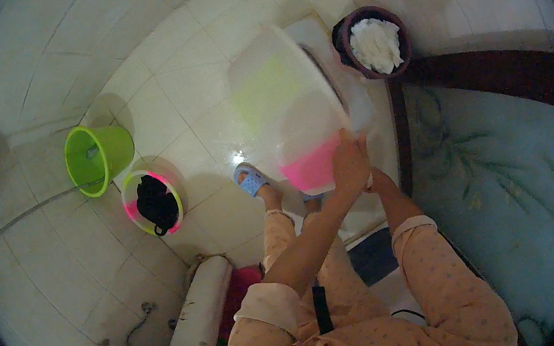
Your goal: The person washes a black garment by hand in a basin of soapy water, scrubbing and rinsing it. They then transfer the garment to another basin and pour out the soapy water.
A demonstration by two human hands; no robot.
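A large plastic basin (291, 118) in white, pink and pale green is tipped up on its side in front of me, its outline blurred. My left hand (351, 163) grips the basin's rim at its near right corner. Just behind it, my right hand (373, 181) holds the same rim from the right, its fingers partly hidden. Under the basin's right edge shows a white squat toilet pan (358, 102) set in the floor; the basin covers much of it.
On the left stand a lime green bucket (119, 150) with a hose reaching it, and a small pink and white basin (128, 200) holding black cloth (156, 202). A bin (384, 73) with white paper is at upper right, beside a glass door (495, 155). The tiled floor (178, 97) looks wet.
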